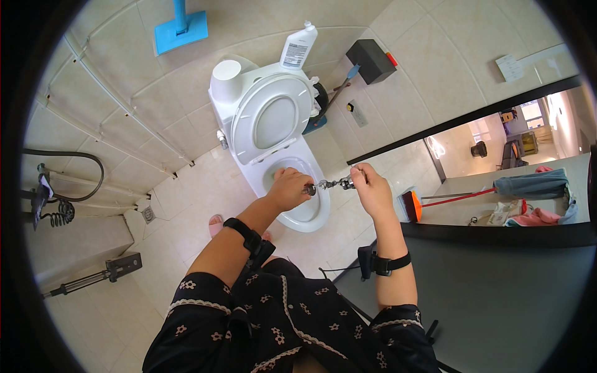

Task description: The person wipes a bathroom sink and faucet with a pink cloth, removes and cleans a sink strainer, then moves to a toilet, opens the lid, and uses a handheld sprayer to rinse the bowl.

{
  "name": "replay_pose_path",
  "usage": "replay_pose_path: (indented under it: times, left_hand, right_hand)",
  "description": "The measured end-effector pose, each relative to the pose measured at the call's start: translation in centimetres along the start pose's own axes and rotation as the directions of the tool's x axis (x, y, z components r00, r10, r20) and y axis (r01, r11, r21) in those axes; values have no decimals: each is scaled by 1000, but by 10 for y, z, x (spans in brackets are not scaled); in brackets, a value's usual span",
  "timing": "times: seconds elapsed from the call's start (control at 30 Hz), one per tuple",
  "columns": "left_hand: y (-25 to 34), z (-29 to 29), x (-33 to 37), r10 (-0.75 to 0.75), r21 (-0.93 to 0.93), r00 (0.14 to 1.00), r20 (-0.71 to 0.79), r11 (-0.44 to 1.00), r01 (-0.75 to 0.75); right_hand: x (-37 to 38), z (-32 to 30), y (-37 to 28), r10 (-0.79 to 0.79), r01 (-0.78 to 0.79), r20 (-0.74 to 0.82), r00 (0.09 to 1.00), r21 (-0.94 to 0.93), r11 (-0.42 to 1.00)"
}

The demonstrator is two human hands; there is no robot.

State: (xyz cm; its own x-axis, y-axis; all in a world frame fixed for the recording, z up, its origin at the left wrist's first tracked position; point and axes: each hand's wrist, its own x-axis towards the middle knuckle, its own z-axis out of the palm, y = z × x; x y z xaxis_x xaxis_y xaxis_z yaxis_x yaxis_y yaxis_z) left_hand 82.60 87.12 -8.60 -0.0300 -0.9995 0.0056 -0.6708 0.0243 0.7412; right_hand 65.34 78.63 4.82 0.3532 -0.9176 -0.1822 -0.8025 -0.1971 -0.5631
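Over the front of the white toilet [318, 211], my left hand [290, 188] and my right hand [372, 188] face each other, a short gap between them. Across that gap runs a silvery, chain-like metal object [333, 184] with a dark round end at the left hand. Its exact kind is unclear. Both hands are closed on it, the left at the dark end, the right at the other. Behind them the toilet's lid and seat [273, 121] stand raised. Part of the bowl is hidden by my left hand. Black straps with small boxes circle both forearms.
A white bottle [298, 46] and a white cylinder [227, 81] stand on the tank. Beside the toilet are a black bin [321, 99] and a blue-handled tool [344, 87]. A tripod [93, 280] lies left; an orange broom [411, 206] and dark door panel [485, 286] are right.
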Motion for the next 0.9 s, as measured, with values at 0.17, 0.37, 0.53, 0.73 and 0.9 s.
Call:
replay_pose_path:
  times: [0.17,0.37,0.53,0.73,0.9]
  left_hand:
    - [-14,7,-6,-77,-21,997,1,997,77]
    - [-22,-2,-21,-177,27,984,12,984,177]
    - [-32,-26,-37,-151,-140,987,-63,980,141]
    - [-35,-47,-48,-109,-156,968,-227,985,74]
    - [-32,-66,-46,-184,-138,942,-282,979,150]
  right_hand:
    - [-4,-17,-10,-64,59,-67,996,-68,996]
    - [-2,-22,-11,-50,41,-68,996,-129,991]
    - [12,9,9,-14,9,-25,1000,-168,986]
    - [36,72,48,150,-125,106,983,-216,968]
    - [49,105,69,226,-195,140,964,-205,959]
